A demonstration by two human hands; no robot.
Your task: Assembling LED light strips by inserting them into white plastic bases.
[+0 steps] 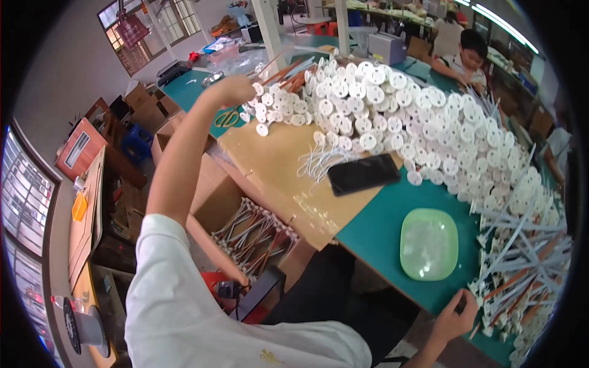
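Note:
My left hand (232,92) is stretched out to the far left end of the heap. Its fingers are curled closed beside a small cluster of white round discs (281,105); what they hold is hidden. Low on the right, my right hand (455,316) has thumb and fingers drawn together at the table's edge. It is next to a bundle of white and orange-brown strips (521,270), and whatever is in its fingertips is too small to make out. A large heap of white discs with small holes (374,92) runs across the table between the hands.
Flat cardboard (276,172) carries a black phone (363,175) and white cords (319,164). A pale green container (429,245) stands on the green tabletop (374,227). Scissors (226,118) lie near my left wrist. Below, an open box holds strips (254,242). Another person (469,58) sits across the heap.

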